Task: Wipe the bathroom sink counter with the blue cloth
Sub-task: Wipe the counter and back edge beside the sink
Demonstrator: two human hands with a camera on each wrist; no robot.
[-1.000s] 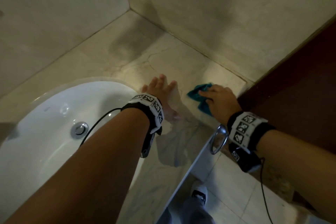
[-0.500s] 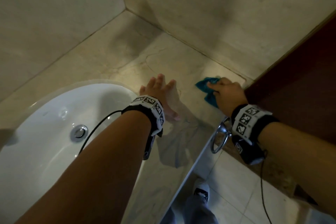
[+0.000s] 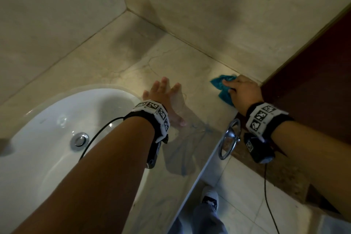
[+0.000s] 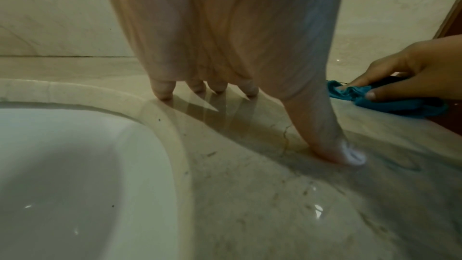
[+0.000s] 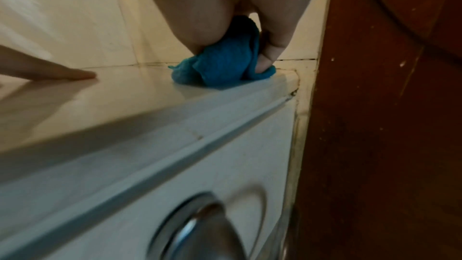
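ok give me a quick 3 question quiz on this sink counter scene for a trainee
1. True or false: the blue cloth lies inside the sink basin.
2. Which hand holds the cloth? A) left hand B) right hand C) both hands
3. Fill in: the left hand rests with straight fingers on the ____ beside the basin.

Key
1. False. The cloth is on the counter, at its far right end near the wall and the dark wood panel.
2. B. The right hand grips the bunched cloth and presses it on the counter.
3. Counter. The left hand holds nothing.
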